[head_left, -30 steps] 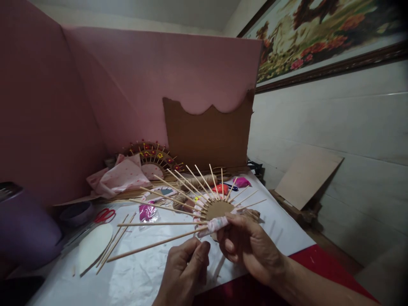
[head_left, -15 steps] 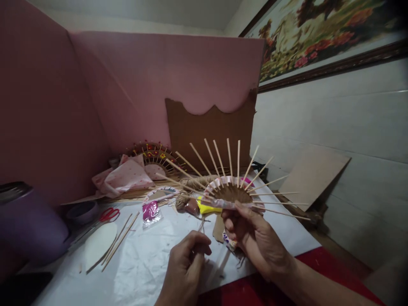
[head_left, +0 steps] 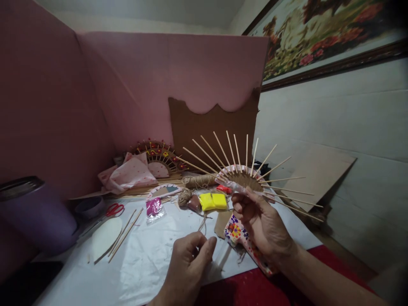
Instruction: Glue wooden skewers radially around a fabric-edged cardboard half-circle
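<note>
My right hand (head_left: 266,229) pinches the lower edge of a half-round cardboard fan (head_left: 247,182). Pale wooden sticks radiate from its curve, and pink-white material wraps its rim. Below and to the left, my left hand (head_left: 189,261) is closed, thumb against the bent fingers; whatever may be in it is hidden. A thin strand of twine (head_left: 203,221) shows just above those fingers. Beneath my right hand lies a flower-patterned piece (head_left: 236,229), partly covered by it, beside some plain cardboard (head_left: 220,225).
Yellow packets (head_left: 213,201), a magenta packet (head_left: 154,207), a twine ball (head_left: 184,197) and a twine roll (head_left: 197,182) lie farther back. Red-handled scissors (head_left: 114,209), loose sticks (head_left: 126,233) and a white oval (head_left: 106,238) are left. A decorated fan (head_left: 159,157) stands behind pink cloth (head_left: 127,174).
My right hand has moved the stick fan rightward and slightly up, uncovering the yellow packets and more of the flowered piece. The left hand has shifted slightly right, its thumb now more extended.
</note>
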`<state>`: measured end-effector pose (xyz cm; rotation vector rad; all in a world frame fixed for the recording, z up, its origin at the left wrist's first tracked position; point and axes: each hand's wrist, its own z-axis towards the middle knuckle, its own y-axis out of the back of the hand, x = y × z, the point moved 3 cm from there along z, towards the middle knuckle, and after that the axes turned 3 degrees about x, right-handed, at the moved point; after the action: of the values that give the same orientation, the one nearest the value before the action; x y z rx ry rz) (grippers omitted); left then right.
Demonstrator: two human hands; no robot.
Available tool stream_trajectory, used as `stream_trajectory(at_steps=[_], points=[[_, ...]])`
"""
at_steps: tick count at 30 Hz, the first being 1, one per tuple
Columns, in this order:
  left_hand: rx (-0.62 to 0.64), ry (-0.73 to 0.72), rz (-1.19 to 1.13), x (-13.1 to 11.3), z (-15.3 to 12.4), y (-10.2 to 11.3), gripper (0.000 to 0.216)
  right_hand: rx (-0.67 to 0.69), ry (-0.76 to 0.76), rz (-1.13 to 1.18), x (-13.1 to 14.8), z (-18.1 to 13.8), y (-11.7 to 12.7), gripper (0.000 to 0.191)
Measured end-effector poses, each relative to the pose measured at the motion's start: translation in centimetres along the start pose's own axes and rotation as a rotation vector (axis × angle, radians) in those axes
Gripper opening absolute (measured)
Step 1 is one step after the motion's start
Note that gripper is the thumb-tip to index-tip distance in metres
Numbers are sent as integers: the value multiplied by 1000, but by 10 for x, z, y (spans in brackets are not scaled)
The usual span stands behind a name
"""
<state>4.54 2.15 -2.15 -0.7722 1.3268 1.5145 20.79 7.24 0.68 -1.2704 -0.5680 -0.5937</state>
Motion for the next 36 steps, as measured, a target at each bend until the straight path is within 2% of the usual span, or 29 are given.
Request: stream_trajectory(at_steps=[5,11,16,24,29,36], points=[[-70,-45,120,0,-2,0,26,-4,-60,-2,-6,-2,-1,16],[-81,-47,68,0,1,4,24,-5,-109,4,-7,-4,-4,15],[-115,-55,73,-1,4,8,9,21,-92,-65,-9,-6,-3,13],[-131,-18,-23,-3,2,10,16,36,-87,-43,-8,-7,-5,13],[-120,-59,78,-11,3,11,22,45,-88,-15,-7,-6,-6,14],[-168,-148,108,-4,7,9,22,60,-112,-8,-11,-6,-10,24]])
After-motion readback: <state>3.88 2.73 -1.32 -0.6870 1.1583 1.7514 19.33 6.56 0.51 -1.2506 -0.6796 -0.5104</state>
